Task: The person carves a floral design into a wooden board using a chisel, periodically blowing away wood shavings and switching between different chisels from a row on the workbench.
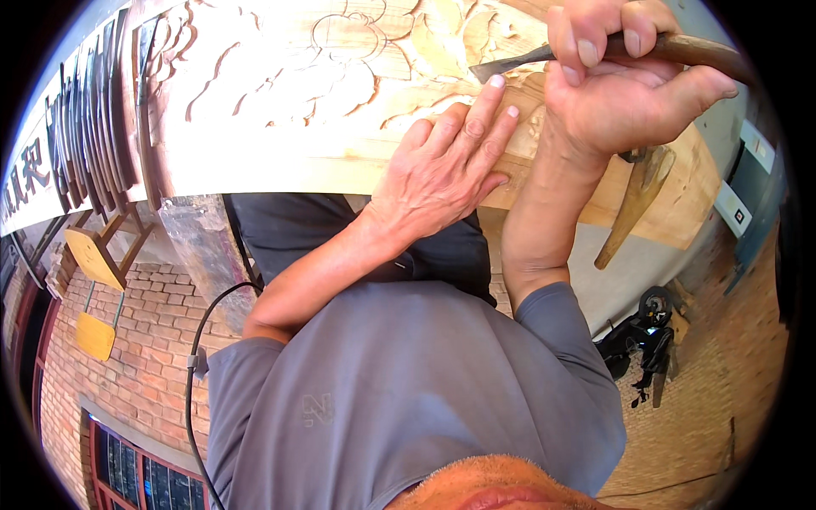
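Note:
My right hand (625, 98) is turned palm up, its fingers curled round a wood carving chisel (527, 61) and its thumb stretched out to the right. The chisel's brown wooden handle points to the right, and its flared metal blade lies low over the carved wooden panel (340, 166). My left hand (438, 166) rests flat on the panel with fingers extended, holding nothing. One of its fingertips sits right beside the blade's edge. Around the blade are carved leaf shapes in relief. Pencilled outlines and cut curves spread to the left.
Several long carving tools (93, 127) stand in a row at the panel's left end. A wooden mallet-like tool handle (633, 208) juts over the near edge at right. A yellow wooden chair (95, 336), a black cable (190, 408) and brick paving lie below.

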Demonstrator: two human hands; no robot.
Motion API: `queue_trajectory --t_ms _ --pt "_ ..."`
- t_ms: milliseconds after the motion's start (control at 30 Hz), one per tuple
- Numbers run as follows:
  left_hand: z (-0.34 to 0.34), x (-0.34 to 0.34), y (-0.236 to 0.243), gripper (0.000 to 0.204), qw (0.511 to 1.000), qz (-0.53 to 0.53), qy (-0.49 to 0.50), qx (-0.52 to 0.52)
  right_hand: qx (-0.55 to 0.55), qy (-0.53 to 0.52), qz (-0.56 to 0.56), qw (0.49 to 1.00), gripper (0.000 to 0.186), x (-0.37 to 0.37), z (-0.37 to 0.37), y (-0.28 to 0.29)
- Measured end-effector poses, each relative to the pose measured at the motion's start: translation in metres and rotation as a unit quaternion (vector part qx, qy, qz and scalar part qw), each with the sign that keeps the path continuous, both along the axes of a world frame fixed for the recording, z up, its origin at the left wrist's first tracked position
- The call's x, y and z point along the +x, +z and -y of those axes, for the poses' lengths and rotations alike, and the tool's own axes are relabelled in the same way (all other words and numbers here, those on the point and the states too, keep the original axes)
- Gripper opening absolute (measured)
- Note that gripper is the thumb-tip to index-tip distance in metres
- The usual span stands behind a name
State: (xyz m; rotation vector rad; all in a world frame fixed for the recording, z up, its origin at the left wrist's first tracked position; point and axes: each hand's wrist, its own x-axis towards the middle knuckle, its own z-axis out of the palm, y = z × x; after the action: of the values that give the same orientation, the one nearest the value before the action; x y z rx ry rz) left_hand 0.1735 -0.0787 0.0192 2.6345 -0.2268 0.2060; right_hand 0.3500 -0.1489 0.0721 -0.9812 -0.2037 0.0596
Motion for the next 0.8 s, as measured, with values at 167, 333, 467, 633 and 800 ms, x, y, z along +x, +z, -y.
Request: queue_trajectory --t_ms 167,333,467,633,800 --pt "0.002 0.000 0.000 0.076 1.000 -0.008 0.002 0.019 -0.004 0.015 0.018 1.000 0.072 -0.001 0.002 0.000" --pt "0.001 -0.001 0.000 0.062 1.000 0.014 0.005 0.006 -0.044 0.016 0.004 0.999 0.074 -0.008 -0.006 0.002" --pt "-0.001 -0.007 -0.009 0.050 0.997 0.061 -0.003 -0.055 -0.063 0.024 -0.004 0.998 0.074 -0.006 -0.005 0.002" --pt "-0.004 -0.013 -0.014 0.022 0.968 0.190 -0.015 -0.160 -0.036 0.015 -0.032 0.999 0.072 -0.003 -0.006 0.000" --pt "-0.004 -0.019 -0.012 0.019 0.956 0.226 -0.006 -0.186 -0.007 0.024 -0.056 0.998 0.071 -0.006 -0.004 -0.002"
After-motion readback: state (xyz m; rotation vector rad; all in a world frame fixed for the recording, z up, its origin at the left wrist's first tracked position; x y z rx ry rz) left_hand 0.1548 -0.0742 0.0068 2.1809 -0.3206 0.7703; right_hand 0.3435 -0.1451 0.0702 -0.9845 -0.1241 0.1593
